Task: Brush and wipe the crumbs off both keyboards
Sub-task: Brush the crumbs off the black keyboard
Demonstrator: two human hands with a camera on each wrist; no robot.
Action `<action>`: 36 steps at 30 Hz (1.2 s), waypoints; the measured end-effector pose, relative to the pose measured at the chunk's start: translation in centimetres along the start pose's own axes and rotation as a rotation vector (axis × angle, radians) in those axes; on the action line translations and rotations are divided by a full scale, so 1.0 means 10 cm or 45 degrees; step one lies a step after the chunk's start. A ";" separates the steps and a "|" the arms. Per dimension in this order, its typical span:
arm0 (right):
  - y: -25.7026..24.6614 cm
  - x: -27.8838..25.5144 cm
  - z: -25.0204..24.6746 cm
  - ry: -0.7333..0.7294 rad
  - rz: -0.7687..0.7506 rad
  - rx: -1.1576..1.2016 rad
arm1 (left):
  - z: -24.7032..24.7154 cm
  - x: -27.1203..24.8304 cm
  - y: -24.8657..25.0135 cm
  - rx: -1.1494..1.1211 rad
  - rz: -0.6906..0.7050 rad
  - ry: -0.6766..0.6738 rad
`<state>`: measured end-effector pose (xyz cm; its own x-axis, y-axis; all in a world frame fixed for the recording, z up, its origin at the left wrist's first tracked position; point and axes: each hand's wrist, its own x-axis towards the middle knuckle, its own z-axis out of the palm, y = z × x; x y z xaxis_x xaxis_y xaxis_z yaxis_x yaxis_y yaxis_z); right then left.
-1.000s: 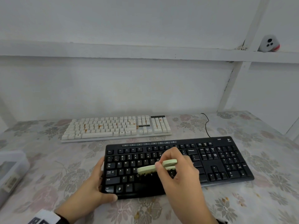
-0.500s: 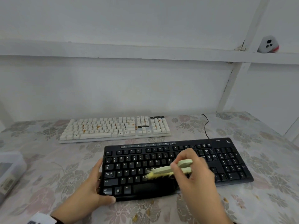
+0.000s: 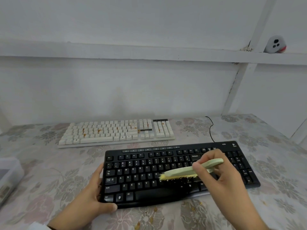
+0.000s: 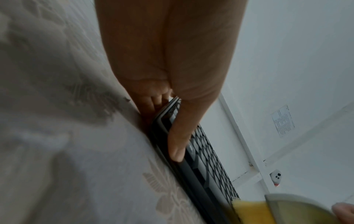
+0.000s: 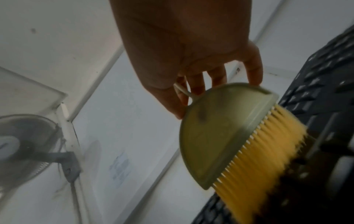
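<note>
So at the far left edge of the table (image 3: 41, 171) there was a clear plastic box (image 3: 10, 176), half out of frame, couldn't tell what was in it; next over, the left hand (image 3: 86, 201) had the black keyboard (image 3: 141, 178) by its left end, thumb curled along the front rim and fingers wrapped round the side, pinning it down near the table's front edge; behind that, toward the back edge, the white keyboard (image 3: 116, 131) sat flat with orange-brown crumbs stuck between a bunch of its keys, clearly untouched; moving right, the brush (image 3: 191, 170), pale green back with yellow bristles, was down on the black board's letter keys around the middle-right, and the right hand (image 3: 221, 176) was pinching its curved back between thumb and fingertips; a few crumbs (image 3: 197, 205) lay on the cloth just off the front edge near there; a black cable (image 3: 210, 130) ran toward the back edge. My read: this was mid-brushing of the first keyboard, with the numpad end not yet reached; next it'd need the stroke carried across to the right end with light pressure, keeping the left-hand hold firm so the board doesn't skid, then the wipe, then the white one.
</note>
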<state>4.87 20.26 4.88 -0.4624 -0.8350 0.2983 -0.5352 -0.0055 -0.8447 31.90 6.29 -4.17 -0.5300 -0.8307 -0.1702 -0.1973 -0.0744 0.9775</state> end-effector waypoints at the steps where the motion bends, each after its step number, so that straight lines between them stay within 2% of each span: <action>1: 0.02 0.01 -0.02 -0.019 0.009 0.006 | 0.00 0.00 0.00 -0.001 0.000 -0.002; 6: 0.20 0.13 -0.20 0.203 0.041 -0.114 | -0.01 0.00 -0.01 -0.017 -0.006 0.012; 8: 0.19 0.12 -0.24 0.160 0.026 -0.046 | -0.01 0.01 -0.01 0.000 -0.002 0.004; 11: 0.20 0.09 -0.25 -0.011 0.020 -0.032 | -0.01 0.02 -0.01 0.014 -0.001 0.004; 16: 0.29 0.17 -0.43 0.195 0.010 -0.194 | -0.02 0.03 -0.02 0.020 -0.019 0.004; 21: 0.49 0.22 -0.61 0.197 0.041 0.088 | -0.04 0.04 -0.03 0.042 -0.014 -0.021; 24: 0.71 0.27 -0.79 0.232 0.052 -0.088 | -0.05 0.05 -0.03 0.063 -0.016 -0.019; 28: 0.81 0.34 -1.08 0.404 0.018 -0.295 | -0.05 0.05 -0.02 0.100 -0.016 -0.027; 29: 0.84 0.35 -1.10 0.403 0.006 -0.261 | -0.05 0.05 -0.01 0.107 -0.008 -0.029; 32: 0.86 0.36 -1.10 0.240 0.030 -0.019 | -0.05 0.05 -0.01 0.133 -0.007 -0.032; 36: 1.02 0.42 -1.23 0.328 0.039 -0.163 | -0.06 0.05 -0.01 0.125 -0.007 -0.016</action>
<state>-11.26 23.51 2.95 -0.6351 -0.6665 0.3905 -0.5958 0.1009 -0.7968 32.12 5.58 -4.29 -0.5389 -0.8235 -0.1773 -0.2798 -0.0236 0.9598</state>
